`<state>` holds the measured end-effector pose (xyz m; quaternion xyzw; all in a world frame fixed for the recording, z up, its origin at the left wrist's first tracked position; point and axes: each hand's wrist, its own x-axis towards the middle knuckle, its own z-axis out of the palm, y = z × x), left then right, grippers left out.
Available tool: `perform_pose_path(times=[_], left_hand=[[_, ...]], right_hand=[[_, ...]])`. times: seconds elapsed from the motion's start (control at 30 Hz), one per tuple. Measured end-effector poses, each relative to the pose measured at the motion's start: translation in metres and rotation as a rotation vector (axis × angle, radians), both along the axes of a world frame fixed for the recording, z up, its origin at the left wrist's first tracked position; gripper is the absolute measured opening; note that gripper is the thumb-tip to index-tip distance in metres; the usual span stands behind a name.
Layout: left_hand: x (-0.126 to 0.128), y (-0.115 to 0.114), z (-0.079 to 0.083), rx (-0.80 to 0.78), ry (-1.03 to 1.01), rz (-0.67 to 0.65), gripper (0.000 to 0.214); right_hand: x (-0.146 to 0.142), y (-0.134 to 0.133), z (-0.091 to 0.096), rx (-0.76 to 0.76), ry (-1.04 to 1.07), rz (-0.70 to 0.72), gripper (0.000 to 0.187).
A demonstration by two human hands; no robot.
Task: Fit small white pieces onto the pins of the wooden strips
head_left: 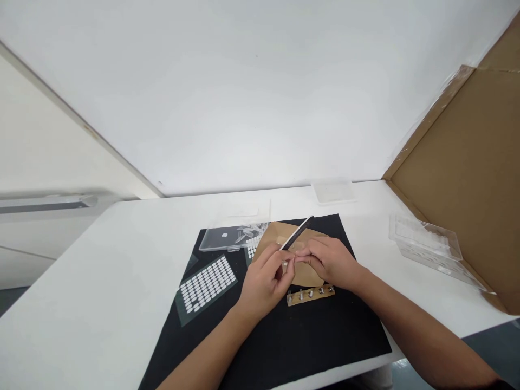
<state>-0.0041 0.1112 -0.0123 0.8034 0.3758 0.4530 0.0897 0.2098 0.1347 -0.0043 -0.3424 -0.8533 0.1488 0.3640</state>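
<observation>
My left hand (268, 276) is closed, with a nail file (298, 233), dark-faced and white-edged, sticking up from its fingers toward the upper right. My right hand (331, 260) is closed in a pinch, its fingertips meeting those of my left. Whatever is between the fingertips is too small to make out. Beneath both hands lies a brown paper sheet (306, 277). Just in front of it, a narrow tan strip (298, 301) bears several small shiny pieces in a row.
A dark card with white ovals (207, 284) lies left on the black mat (300, 346). Behind it is a clear case (219, 241) with loose transparent pieces. The white table also holds a shallow clear tray (333, 192) and clear plastic boxes (426, 244), beside cardboard (467, 162).
</observation>
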Motion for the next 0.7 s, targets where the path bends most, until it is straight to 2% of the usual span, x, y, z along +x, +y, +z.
perform_pose_path(times=[0.1,0.23,0.33,0.47,0.57,0.7], left_hand=[[-0.001,-0.001,-0.004,-0.038,-0.001,0.035,0.019],[-0.002,-0.003,-0.009,0.001,-0.069,0.115,0.039],[-0.002,-0.005,-0.009,-0.092,-0.023,0.136,0.046],[-0.002,-0.008,-0.001,-0.252,0.056,0.04,0.043],[-0.001,-0.008,0.004,-0.173,0.072,-0.053,0.041],[0.0,-0.009,0.009,-0.08,0.029,-0.092,0.045]], right_hand=[[0.0,-0.001,0.003,0.028,-0.012,-0.057,0.026],[0.001,0.0,0.009,0.068,0.102,-0.126,0.023],[0.001,0.0,0.012,0.087,0.144,-0.168,0.022],[0.0,-0.001,0.012,0.149,0.157,-0.199,0.019],[-0.001,-0.002,0.012,0.219,0.155,-0.227,0.022],[-0.003,-0.001,0.014,0.25,0.176,-0.273,0.023]])
